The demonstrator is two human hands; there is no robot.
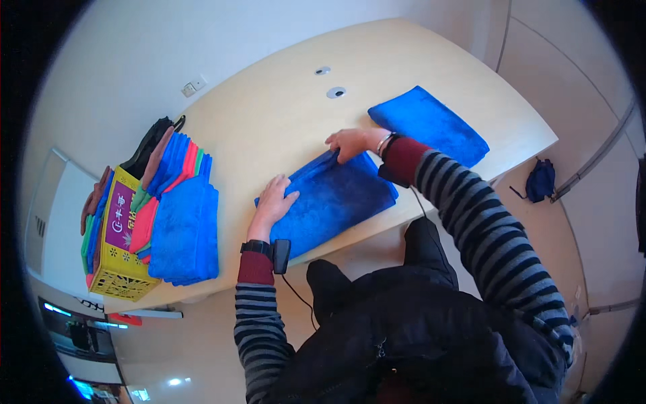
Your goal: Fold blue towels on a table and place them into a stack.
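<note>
Hands press flat, fingers spread: left hand (274,196) and right hand (350,142) on opposite edges of the folded blue microfibre cloth (330,198) near the pale wooden desk (269,114) edge.

Head camera, looking steeply down at table (282,114), close range.

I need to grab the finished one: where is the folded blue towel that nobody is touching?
In the head view, the folded towel lies on the table's right part, beyond the right hand.
</note>
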